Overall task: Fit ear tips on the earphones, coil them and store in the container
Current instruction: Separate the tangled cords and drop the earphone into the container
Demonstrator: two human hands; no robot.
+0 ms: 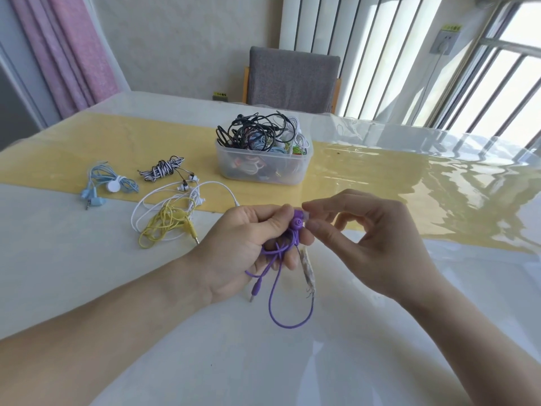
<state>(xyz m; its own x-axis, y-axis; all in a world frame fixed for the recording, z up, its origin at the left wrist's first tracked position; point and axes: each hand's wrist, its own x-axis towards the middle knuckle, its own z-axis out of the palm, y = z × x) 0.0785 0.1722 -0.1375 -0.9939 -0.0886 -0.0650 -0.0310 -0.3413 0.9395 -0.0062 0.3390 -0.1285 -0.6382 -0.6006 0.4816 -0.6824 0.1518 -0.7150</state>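
Centrally, just below mid-frame, the left hand (248,247) grips the purple earphones (297,224), their cable (288,315) looping down beneath; the right hand (371,244) pinches at the earbud tip with thumb and forefinger; above them, on the desk (87,288), the clear container (263,165) holds tangled earphones; at left lie blue (99,186), striped (164,169), white (175,197) and yellow earphones (167,225).

Bare table (380,194) right of container (263,168) — earphone bundles (164,218) crowd, seemingly, its left.
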